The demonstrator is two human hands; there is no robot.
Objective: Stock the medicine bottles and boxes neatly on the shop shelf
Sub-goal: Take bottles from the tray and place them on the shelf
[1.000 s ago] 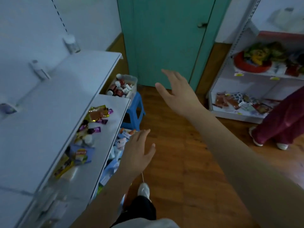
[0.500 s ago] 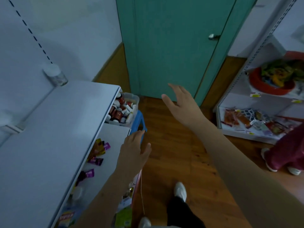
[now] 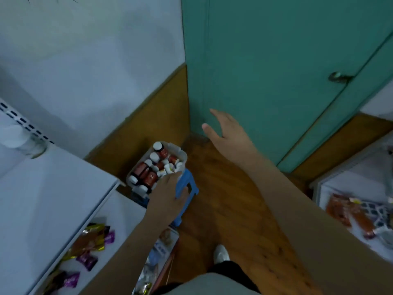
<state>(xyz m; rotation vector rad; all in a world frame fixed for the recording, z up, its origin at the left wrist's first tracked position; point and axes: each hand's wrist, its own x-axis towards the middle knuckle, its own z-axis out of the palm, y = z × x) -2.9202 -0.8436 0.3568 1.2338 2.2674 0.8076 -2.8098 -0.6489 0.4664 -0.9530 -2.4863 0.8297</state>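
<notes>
Left hand [image 3: 168,199] reaches down over the near edge of the clear bin [image 3: 179,153] of medicine bottles [image 3: 148,171]. Its fingers extend toward the bottles, but whether they have closed on anything cannot be told; the fingertips are partly blurred. Right hand [image 3: 225,133] hangs released, fingers spread, held forward in front of the green door [image 3: 276,71], grasping nothing.

Location of stock: the bin sits on a blue stool [image 3: 187,194] directly beneath the left hand, well below the white shelf [image 3: 53,199] to that hand's left. Bottles lie heaped at mixed angles.

Risks noted:
- The stool top looks barely wider than the bin. A downward or sideways press on the near rim could tip the bin and spill bottles onto the wooden floor [image 3: 223,199].
- The loose heap may shift when one bottle is pulled out.
- The lower shelf tier nearest the left forearm carries loose candy wrappers [image 3: 91,243]; bottles set among them would likely stand unevenly.
</notes>
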